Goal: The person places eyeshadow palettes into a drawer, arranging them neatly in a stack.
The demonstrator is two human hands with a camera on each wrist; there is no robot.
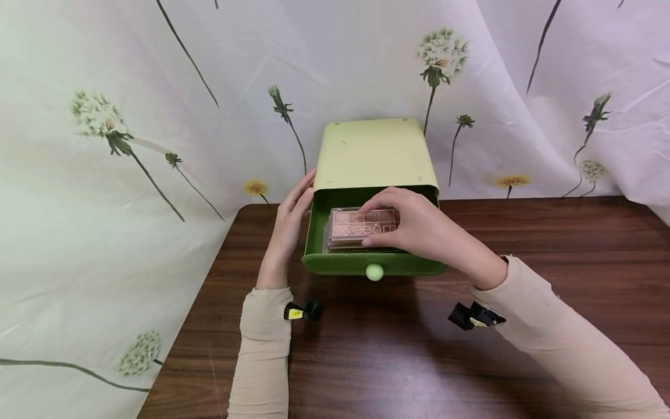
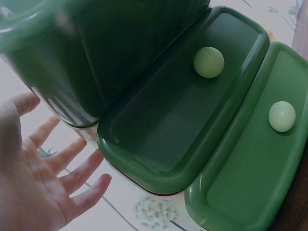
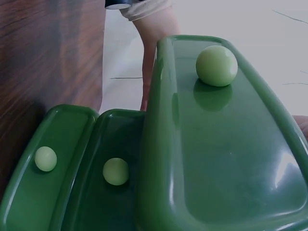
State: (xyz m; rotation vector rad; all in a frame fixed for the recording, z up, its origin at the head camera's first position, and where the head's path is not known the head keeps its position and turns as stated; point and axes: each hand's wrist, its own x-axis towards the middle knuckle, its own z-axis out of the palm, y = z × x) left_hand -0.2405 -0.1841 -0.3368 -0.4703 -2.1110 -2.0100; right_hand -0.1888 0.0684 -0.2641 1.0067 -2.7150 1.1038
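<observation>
A small desktop cabinet with a pale yellow top (image 1: 377, 152) has its upper green drawer (image 1: 335, 265) pulled out. Inside the drawer lies a stack of flat cases, topped by a pinkish eyeshadow palette (image 1: 344, 230) with large lettering on its lid. My right hand (image 1: 423, 228) reaches in from the right and grips this palette, thumb at its near edge and index finger toward the far edge. Its other fingers are hidden. Along the cabinet's left side, my left hand (image 1: 285, 231) rests with its fingers extended; the left wrist view shows these fingers (image 2: 79, 175) spread.
Below the pulled-out drawer are two more green drawer fronts, a middle one (image 2: 163, 120) and a bottom one (image 2: 250, 168), with round pale green knobs. The cabinet stands on a dark brown wooden table (image 1: 366, 361) against a dandelion-print cloth (image 1: 361, 64).
</observation>
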